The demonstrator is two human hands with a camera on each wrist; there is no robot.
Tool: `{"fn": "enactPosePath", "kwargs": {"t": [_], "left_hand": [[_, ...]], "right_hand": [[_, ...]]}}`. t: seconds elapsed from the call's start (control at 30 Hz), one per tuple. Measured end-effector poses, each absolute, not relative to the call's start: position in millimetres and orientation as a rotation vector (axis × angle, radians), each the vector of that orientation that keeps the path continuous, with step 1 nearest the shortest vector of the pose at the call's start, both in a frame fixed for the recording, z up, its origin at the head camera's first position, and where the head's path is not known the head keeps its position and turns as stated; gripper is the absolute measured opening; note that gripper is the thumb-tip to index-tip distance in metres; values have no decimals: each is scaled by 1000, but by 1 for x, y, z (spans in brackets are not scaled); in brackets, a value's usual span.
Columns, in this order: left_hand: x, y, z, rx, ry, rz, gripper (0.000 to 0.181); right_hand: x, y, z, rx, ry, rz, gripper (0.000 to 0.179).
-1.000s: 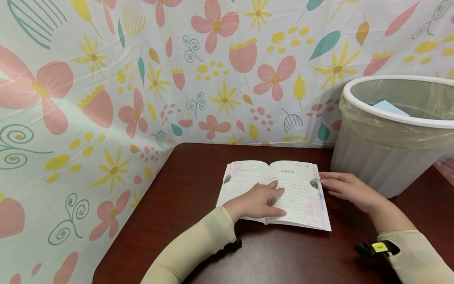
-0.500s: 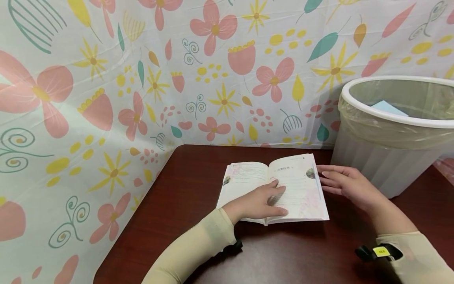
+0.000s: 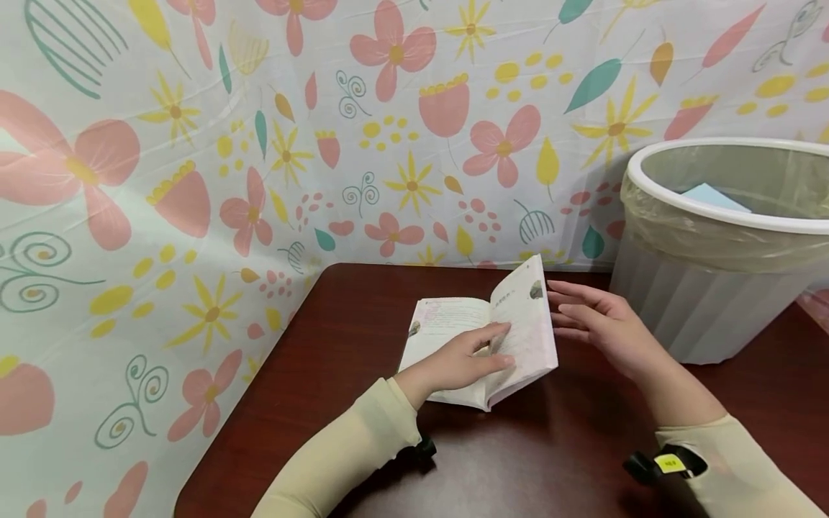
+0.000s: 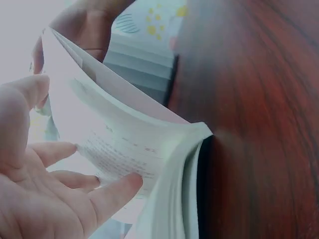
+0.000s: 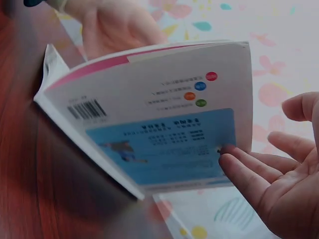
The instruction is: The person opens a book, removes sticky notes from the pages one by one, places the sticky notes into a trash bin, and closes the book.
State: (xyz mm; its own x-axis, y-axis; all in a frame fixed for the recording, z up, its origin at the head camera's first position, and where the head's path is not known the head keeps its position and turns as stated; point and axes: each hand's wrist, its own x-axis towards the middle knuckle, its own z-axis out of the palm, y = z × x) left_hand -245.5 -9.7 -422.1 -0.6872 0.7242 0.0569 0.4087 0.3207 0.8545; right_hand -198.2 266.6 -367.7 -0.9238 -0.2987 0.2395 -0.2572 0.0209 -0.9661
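Note:
An open paperback book (image 3: 447,316) lies on the table, its right half lifted and tilted up toward the left half. My left hand (image 3: 453,363) reaches over the spread, thumb and fingers extended against the pages near the fold. In the left wrist view, printed text (image 4: 114,154) shows beyond those fingertips. My right hand (image 3: 602,324) is at the outer edge of the raised half. Seen from the right wrist, its straight fingertips touch the white back cover (image 5: 174,94), which has a blue panel and a barcode (image 5: 87,110).
A ribbed grey bin (image 3: 699,302) with a plastic liner stands at the right, behind my right hand. A light blue flat piece (image 3: 715,196) lies inside it. The dark red-brown table (image 3: 350,309) meets a flower-printed curtain (image 3: 401,108) at the back and left.
The right half of the book has risen from nearly flat to a steep tilt. My right hand has moved left and slightly up with it; the left hand has shifted slightly left.

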Motion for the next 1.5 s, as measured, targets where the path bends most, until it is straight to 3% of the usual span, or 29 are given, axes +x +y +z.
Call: {"fn": "enactPosePath", "kwargs": {"t": [0.4,0.8,1.5], "left_hand": [[-248,-20,-402,617,1882,1818,52],[-258,-42,-392,533,1765,1968,57],[-284,-87,-393,371,1767,2116,65]], "right_hand": [[-211,212,-363,-691,2369,-1891,54],[-225,170,-376,-869,2428,-1713,59],[-220,140,-409,-878,2528,-1200,63]]}}
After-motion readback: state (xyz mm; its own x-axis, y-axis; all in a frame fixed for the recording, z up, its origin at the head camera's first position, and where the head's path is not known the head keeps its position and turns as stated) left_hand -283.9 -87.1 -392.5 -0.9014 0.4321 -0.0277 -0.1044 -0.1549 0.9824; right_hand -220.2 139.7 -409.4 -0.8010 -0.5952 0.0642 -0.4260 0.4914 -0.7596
